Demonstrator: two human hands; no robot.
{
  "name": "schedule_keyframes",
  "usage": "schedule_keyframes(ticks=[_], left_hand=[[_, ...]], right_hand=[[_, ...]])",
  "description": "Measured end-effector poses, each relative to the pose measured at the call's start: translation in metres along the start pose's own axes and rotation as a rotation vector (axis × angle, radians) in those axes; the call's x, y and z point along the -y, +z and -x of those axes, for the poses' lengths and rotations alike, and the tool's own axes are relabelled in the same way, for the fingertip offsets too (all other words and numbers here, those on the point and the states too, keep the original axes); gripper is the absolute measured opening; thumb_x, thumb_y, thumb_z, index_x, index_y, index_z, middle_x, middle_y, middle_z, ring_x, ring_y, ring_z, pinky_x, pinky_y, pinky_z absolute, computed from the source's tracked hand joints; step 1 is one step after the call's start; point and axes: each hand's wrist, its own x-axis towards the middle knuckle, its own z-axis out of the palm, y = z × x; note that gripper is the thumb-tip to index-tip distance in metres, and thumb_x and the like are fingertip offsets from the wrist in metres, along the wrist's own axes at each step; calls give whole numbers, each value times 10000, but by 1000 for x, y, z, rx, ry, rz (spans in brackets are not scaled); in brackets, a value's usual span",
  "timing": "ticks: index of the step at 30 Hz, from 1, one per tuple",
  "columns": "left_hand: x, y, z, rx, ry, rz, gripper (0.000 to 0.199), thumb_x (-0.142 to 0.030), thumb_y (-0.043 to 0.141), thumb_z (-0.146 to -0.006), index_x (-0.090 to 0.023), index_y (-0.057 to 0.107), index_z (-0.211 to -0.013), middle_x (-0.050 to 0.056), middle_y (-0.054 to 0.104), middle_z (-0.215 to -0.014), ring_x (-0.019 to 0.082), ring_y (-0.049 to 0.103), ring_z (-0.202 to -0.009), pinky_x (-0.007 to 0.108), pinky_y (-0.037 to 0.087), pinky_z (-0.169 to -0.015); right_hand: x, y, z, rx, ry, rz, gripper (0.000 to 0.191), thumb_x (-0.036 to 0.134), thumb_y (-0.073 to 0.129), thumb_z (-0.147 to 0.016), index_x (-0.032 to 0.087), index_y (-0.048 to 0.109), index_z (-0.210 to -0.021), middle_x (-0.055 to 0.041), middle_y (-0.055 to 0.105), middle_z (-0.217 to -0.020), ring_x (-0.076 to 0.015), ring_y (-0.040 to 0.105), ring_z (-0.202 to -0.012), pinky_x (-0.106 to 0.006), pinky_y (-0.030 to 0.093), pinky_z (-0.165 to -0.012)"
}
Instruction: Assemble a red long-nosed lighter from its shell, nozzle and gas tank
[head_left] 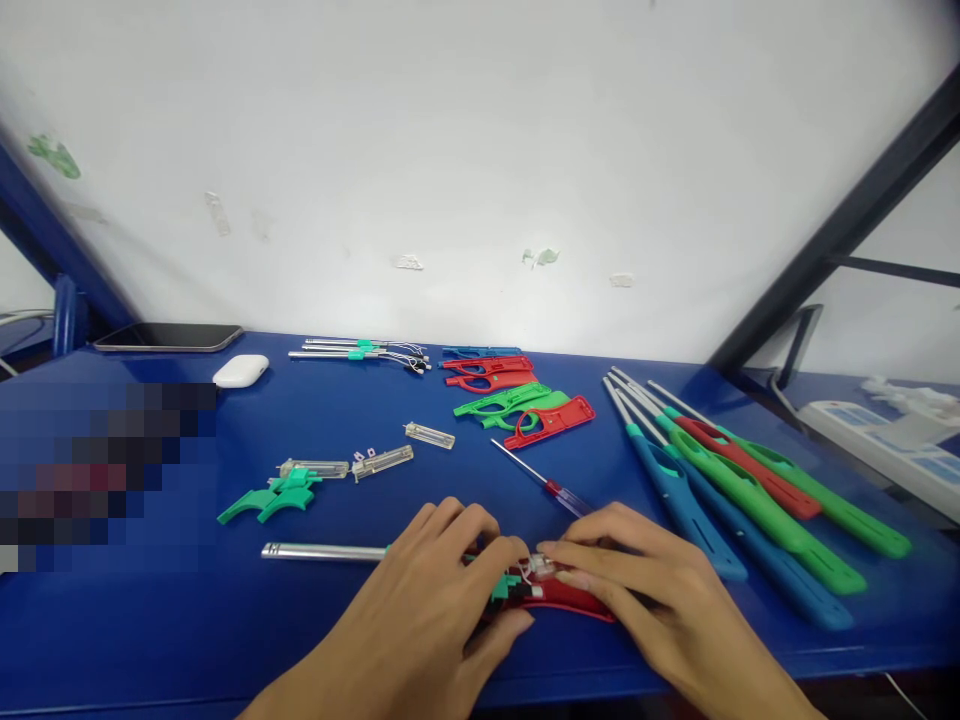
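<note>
Just on the near side of the screwdriver (553,488), the red shell (579,598) lies left to right, gripped between the left hand's (442,590) thumb and fingers; the right hand (654,575), nearer the clear part (541,567), pinches it.

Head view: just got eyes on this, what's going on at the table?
A person is working bare-handed on a red casing near the front edge of the blue table. The left hand holds it, with a silver tube sticking out leftward; the right hand's fingers are at a clear part on it. A screwdriver lies just behind. Loose casing pieces lie farther back, and several long-nosed lighters lie to the right.
</note>
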Motion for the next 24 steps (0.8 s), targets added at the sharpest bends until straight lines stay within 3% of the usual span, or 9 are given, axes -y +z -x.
schedule_keyframes(ticks=[15, 24], left_hand=[[0, 0, -1, 10, 7, 7, 166, -228, 595, -1044, -263, 629, -1203, 59, 634, -1166, 302, 585, -1039, 555, 514, -944], [4, 3, 0, -56, 64, 12, 174, -240, 612, -1045, -291, 637, -1210, 35, 646, -1171, 274, 601, -1003, 529, 536, -936]], right_hand=[[3, 1, 4, 79, 60, 30, 354, 277, 590, -1104, 443, 673, -1406, 17, 693, -1142, -135, 677, -1021, -247, 573, -887], [4, -1, 6, 104, 97, 51, 347, 312, 571, -1114, 447, 664, -1419, 16, 670, -1179, -135, 666, -1064, -253, 565, -926]])
